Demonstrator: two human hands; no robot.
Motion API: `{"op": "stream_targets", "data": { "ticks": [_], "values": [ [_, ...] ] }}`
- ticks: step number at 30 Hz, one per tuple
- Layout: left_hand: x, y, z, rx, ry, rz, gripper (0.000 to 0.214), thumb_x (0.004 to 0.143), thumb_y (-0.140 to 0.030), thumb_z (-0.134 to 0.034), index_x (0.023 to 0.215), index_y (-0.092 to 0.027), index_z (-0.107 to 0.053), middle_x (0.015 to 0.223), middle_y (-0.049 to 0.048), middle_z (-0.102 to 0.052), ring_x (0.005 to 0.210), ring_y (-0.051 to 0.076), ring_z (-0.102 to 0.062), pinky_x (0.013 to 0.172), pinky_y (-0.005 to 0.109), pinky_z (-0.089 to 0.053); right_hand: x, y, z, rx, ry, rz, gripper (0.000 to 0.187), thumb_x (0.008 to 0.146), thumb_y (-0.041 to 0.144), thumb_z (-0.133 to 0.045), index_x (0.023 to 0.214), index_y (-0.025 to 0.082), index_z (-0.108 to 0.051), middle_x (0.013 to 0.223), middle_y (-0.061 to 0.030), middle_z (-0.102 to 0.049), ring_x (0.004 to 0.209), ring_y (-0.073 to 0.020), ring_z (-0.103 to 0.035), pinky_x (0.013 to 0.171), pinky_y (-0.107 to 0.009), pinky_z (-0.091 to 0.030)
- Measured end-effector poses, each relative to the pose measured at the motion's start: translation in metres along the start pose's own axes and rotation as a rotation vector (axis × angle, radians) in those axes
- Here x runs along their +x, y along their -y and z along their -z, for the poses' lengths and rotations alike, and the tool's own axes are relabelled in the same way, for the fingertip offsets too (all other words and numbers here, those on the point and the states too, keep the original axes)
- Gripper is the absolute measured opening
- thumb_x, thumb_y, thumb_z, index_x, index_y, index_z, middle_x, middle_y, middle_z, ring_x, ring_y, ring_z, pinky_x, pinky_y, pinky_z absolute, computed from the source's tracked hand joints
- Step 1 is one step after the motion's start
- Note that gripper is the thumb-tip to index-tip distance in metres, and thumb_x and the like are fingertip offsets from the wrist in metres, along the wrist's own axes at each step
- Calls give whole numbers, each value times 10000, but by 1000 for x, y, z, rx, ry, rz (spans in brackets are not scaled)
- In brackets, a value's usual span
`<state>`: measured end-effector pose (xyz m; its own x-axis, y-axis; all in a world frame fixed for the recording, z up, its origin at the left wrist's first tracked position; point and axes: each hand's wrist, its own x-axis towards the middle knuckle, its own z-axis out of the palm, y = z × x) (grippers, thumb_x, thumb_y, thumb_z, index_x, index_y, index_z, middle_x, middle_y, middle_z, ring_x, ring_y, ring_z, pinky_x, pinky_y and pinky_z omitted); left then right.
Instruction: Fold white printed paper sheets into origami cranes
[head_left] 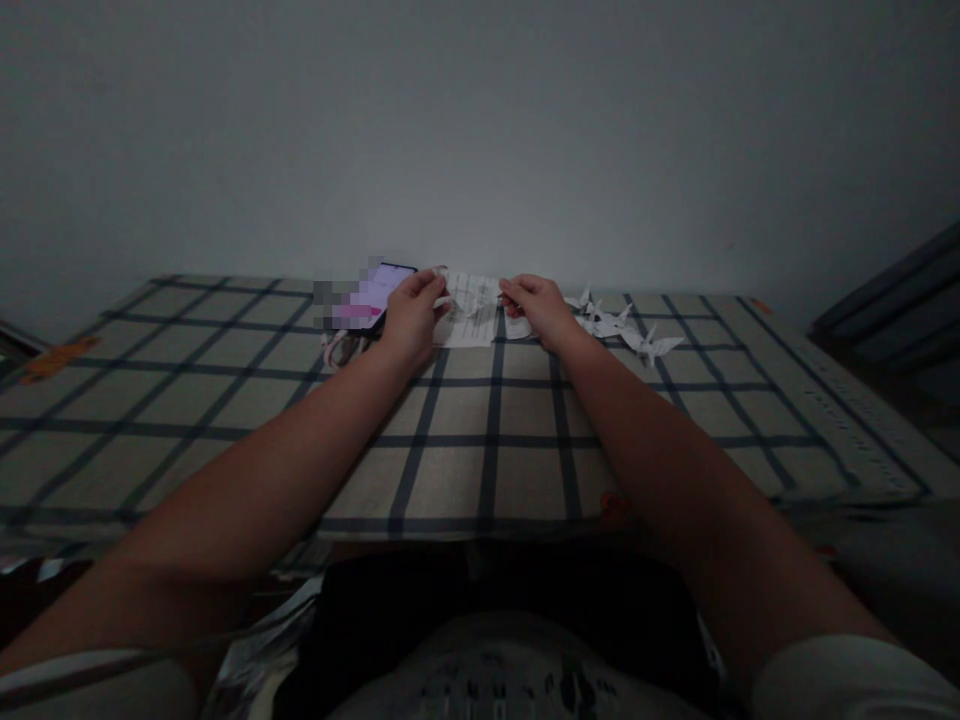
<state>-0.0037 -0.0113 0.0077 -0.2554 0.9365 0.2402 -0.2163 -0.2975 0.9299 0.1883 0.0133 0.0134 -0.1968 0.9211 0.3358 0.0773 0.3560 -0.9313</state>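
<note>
Both of my hands are at the far side of the table, over a printed sheet of paper (pixel 480 331). Between them stretches a small white paper crane (pixel 470 308), dim and hard to make out against the sheet. My left hand (pixel 414 308) pinches its left end between thumb and fingers. On the other side, my right hand (pixel 537 306) is closed on its right end. Several finished white paper cranes (pixel 654 345) lie just right of my right hand. Partly covered by my left hand is a phone (pixel 388 285) with a lit screen.
A checked tablecloth (pixel 457 410) covers the table, which meets a plain wall (pixel 480 130) at the back. A pale looped cord (pixel 335 348) lies below the phone. Another piece of white paper (pixel 517 328) is partly under my right hand.
</note>
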Motion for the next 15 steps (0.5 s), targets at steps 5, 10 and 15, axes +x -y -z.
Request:
{"op": "stream_targets", "data": {
  "ticks": [5,10,15],
  "values": [
    [2,1,2,10,8,-8,227,750,-352,-712,946,-251,-662,960,8,-665,882,126,-626,724,215,-480,0,2,-1,-18,-2,-12,314,878,413,-646,680,173,-604,635,7,-591,562,-74,-504,555,-206,-414],
    [1,0,-1,-77,-20,6,145,758,-319,-730,853,-223,-676,821,1,-634,763,111,-601,638,185,-473,0,1,-1,-17,-3,2,299,883,377,-645,674,167,-609,630,10,-597,553,-71,-506,552,-202,-410],
    [1,-2,-2,-123,-51,15,103,825,-282,-666,759,-203,-662,723,4,-588,655,99,-570,566,174,-465,1,-1,0,-44,3,28,292,886,373,-637,685,162,-618,645,5,-612,566,-70,-517,560,-199,-416]
  ]
}}
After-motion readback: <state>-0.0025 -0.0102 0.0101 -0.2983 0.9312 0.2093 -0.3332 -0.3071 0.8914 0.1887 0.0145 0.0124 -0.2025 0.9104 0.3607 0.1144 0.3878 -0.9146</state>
